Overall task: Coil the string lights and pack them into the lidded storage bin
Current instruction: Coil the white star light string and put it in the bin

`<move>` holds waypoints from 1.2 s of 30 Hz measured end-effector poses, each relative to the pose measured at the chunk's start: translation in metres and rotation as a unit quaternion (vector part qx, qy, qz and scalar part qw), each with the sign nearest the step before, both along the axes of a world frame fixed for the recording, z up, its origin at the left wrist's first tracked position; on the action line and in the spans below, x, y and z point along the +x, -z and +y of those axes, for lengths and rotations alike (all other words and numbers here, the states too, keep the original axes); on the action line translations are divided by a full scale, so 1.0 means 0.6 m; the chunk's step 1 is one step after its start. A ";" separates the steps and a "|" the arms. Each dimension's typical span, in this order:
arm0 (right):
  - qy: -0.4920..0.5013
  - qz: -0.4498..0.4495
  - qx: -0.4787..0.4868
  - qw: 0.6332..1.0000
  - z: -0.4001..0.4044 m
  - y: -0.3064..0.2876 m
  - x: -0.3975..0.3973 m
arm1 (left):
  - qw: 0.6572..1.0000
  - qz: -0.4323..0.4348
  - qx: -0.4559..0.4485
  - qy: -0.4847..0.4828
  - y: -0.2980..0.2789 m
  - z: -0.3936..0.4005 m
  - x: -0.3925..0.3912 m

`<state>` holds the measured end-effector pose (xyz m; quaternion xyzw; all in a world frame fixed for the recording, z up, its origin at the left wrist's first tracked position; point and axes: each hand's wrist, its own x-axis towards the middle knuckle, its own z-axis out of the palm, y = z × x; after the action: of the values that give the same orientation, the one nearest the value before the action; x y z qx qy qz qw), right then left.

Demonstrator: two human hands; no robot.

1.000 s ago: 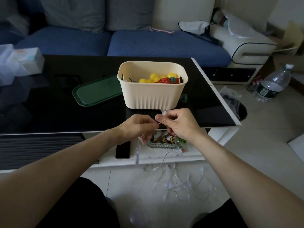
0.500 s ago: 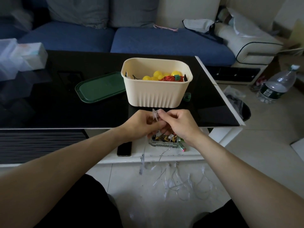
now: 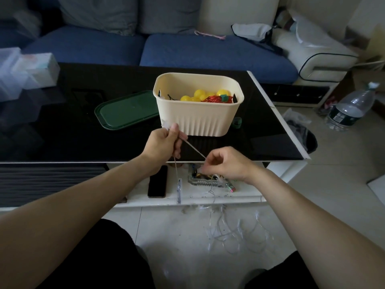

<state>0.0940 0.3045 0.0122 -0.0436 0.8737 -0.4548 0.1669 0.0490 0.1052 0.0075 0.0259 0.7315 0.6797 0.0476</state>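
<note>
Clear wire of the string lights [image 3: 194, 150] runs taut and slanted between the two hands. Left hand [image 3: 163, 142]: fingers curled round the wire, thumb pressed on top, a small pale bunch of the lights sticking out just above the thumb. From under those fingers a second length drops straight down to a small clear box [image 3: 179, 190] hanging below the hand. Right hand [image 3: 226, 163]: fingers curled, thumb and forefinger tips pinching the lower end of the taut length, lower than the left hand and nearer the person.

Below the right fingers, the remaining wire lies in loose tangled loops on the tiled floor [image 3: 239, 232].

Just beyond the left fingertips, on the black glass table [image 3: 62, 132], stands the cream ribbed storage bin [image 3: 200, 119], lid off. Inside it: yellow balls [image 3: 200, 94] and a red coil [image 3: 216, 99] with a green tie. Green lid [image 3: 127, 109] lies flat on the glass, left of the bin, touching or nearly touching its wall; I cannot tell which.

Under the right fingers, on the white lower shelf, a clear tray [image 3: 205, 180] of small mixed items. Beneath the left wrist, a dark phone [image 3: 157, 181] lies flat on the same shelf. Far right of both hands, a plastic water bottle [image 3: 350, 107] on the floor. Blue sofa [image 3: 187, 51] beyond the table.
</note>
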 end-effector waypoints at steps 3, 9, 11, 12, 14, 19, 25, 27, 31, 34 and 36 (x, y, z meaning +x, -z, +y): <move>-0.051 -0.079 -0.018 0.995 0.003 0.006 0.003 | 0.998 -0.019 0.037 -0.038 -0.003 0.001 -0.005; -0.030 -0.101 -0.060 0.993 0.019 0.002 0.000 | 0.977 -0.062 0.190 -0.080 -0.020 -0.007 -0.004; 0.030 -0.099 -0.140 0.985 0.025 -0.001 -0.004 | 0.966 -0.078 0.226 -0.095 -0.023 -0.011 -0.008; 0.066 -0.101 -0.182 0.976 0.031 0.000 -0.007 | 0.963 -0.086 0.235 -0.099 -0.024 -0.012 -0.009; 0.115 -0.109 -0.208 0.965 0.046 0.004 -0.015 | 0.965 -0.100 0.226 -0.089 -0.026 -0.012 -0.009; 0.084 -0.074 -0.030 0.993 0.058 0.007 -0.014 | 0.963 -0.143 0.218 -0.066 -0.019 -0.014 -0.012; 0.032 0.020 0.039 0.999 0.021 -0.010 -0.010 | 0.962 -0.162 0.216 -0.038 -0.019 -0.003 -0.010; 0.012 0.018 0.028 0.999 0.009 -0.014 -0.008 | 0.972 -0.142 0.187 -0.015 -0.020 0.008 -0.001; -0.021 0.014 0.007 1.000 -0.011 -0.019 -0.004 | 0.979 -0.142 0.145 0.017 -0.026 0.022 0.014; -0.043 0.060 -0.001 0.997 -0.017 -0.015 0.002 | 0.983 -0.155 0.091 0.042 -0.024 0.030 0.021; -0.036 0.089 -0.007 0.995 -0.019 -0.012 0.004 | 0.981 -0.170 0.055 0.072 -0.022 0.034 0.029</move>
<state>0.0966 0.2933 0.0193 -0.1164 0.8799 -0.4487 0.1044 0.0662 0.1254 0.0205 -0.0348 0.6705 0.7080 0.2188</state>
